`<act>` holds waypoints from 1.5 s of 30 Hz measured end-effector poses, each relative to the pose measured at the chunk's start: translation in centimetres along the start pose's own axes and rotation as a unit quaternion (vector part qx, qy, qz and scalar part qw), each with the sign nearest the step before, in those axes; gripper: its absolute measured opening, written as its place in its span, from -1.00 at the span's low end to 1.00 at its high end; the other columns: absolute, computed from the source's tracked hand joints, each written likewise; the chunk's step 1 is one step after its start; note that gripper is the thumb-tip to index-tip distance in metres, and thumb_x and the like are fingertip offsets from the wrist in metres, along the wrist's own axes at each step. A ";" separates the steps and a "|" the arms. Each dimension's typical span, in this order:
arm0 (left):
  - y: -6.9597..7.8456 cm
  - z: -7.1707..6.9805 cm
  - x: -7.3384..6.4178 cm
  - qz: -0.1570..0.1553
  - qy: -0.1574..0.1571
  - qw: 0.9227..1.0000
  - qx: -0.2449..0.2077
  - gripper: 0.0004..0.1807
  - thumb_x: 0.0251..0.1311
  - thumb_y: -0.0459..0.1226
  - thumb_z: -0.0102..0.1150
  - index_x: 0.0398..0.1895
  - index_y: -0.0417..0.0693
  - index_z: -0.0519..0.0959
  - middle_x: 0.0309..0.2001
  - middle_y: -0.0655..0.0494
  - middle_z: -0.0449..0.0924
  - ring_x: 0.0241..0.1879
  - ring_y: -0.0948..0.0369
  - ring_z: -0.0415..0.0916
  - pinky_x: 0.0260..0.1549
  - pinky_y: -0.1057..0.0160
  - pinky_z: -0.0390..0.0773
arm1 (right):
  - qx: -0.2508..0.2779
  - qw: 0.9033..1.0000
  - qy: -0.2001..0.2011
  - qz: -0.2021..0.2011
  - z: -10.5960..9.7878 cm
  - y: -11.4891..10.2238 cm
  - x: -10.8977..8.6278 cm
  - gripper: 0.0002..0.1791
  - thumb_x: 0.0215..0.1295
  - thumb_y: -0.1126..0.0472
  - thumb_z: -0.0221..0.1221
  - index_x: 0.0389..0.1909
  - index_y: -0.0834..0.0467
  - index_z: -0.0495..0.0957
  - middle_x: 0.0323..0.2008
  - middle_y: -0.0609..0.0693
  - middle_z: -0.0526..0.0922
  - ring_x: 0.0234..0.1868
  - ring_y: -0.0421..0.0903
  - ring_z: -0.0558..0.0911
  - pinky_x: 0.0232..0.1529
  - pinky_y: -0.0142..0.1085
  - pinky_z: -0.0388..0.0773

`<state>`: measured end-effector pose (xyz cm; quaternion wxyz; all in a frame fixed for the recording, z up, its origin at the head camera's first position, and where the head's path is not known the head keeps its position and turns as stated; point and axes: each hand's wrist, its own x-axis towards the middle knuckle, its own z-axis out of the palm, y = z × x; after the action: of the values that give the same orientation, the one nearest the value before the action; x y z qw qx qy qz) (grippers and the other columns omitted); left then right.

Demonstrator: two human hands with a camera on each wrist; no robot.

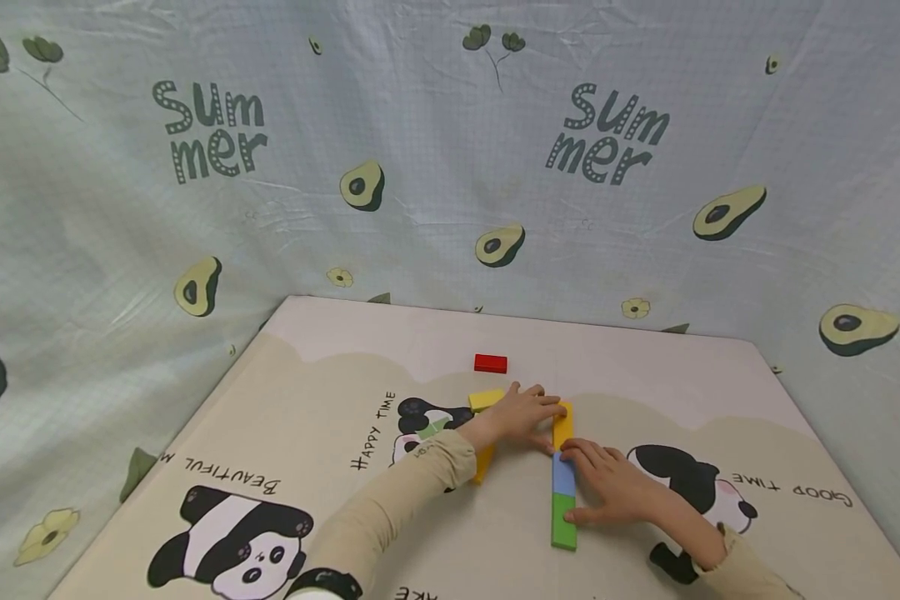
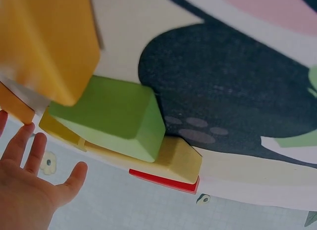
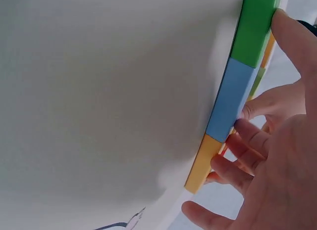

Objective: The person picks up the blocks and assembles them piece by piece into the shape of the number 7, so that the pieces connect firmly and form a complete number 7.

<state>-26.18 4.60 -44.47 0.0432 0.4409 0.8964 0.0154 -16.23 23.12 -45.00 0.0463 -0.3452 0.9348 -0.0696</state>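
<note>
An orange block (image 1: 562, 432), a blue block (image 1: 563, 477) and a green block (image 1: 564, 535) lie end to end in a straight row on the table. At the row's far end, my left hand (image 1: 521, 414) touches the orange block, fingertips at its top and thumb near its lower left side. My right hand (image 1: 617, 486) lies along the row's right side, its thumb on the green block and its fingertips by the blue and orange ones. In the right wrist view those fingers (image 3: 255, 136) are spread along the blocks' edge.
Left of the row, partly behind my left arm, stand a yellow block (image 1: 486, 401), a yellow-orange block (image 1: 483, 465) and another green block (image 2: 114, 116). Farther back lies a red block (image 1: 491, 363). A panda-print cloth (image 1: 255, 533) covers the table; a printed curtain (image 1: 435, 125) hangs behind.
</note>
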 end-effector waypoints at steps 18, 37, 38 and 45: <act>0.0 -0.1 -0.3 -0.019 -0.011 1.000 -0.010 -0.17 -0.07 0.25 0.05 0.27 0.10 0.18 0.27 0.27 0.25 0.23 0.19 0.11 0.23 -0.04 0.13 | -0.014 0.998 -0.044 0.035 -0.6 0.6 1.6 0.18 -0.32 -0.52 0.12 0.20 0.28 0.18 0.28 0.21 0.14 0.28 0.14 0.18 0.04 0.23 0.23; -1.7 -0.1 -2.3 0.021 0.037 0.997 0.071 -0.38 0.11 0.17 -0.06 0.22 0.14 0.29 0.22 0.18 0.32 0.17 0.19 0.22 0.15 0.20 0.27 | -0.004 0.999 -0.042 0.023 -1.0 0.4 1.9 0.12 -0.34 -0.49 0.17 0.11 0.28 0.23 0.23 0.20 0.17 0.24 0.13 0.21 -0.13 0.12 0.39; -1.9 -0.2 -2.3 0.024 0.045 0.996 0.070 -0.41 0.14 0.14 -0.06 0.21 0.13 0.30 0.21 0.17 0.33 0.16 0.19 0.23 0.14 0.20 0.28 | -0.003 0.999 -0.043 0.024 -1.0 0.4 1.9 0.13 -0.35 -0.49 0.17 0.12 0.28 0.22 0.23 0.21 0.17 0.24 0.14 0.21 -0.13 0.13 0.38; -3.3 0.0 -2.8 0.022 0.075 0.995 0.066 -0.54 0.22 -0.02 -0.08 0.17 0.08 0.34 0.15 0.17 0.40 0.13 0.20 0.30 0.14 0.21 0.31 | 0.009 0.998 -0.049 0.028 -0.9 0.4 2.0 0.13 -0.37 -0.50 0.18 0.11 0.27 0.21 0.23 0.20 0.15 0.24 0.14 0.20 -0.13 0.13 0.39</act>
<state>-27.09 0.37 -44.47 -0.0542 0.4603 0.8861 -0.0098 -18.14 22.25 -44.27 0.0968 -0.3216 0.9400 -0.0593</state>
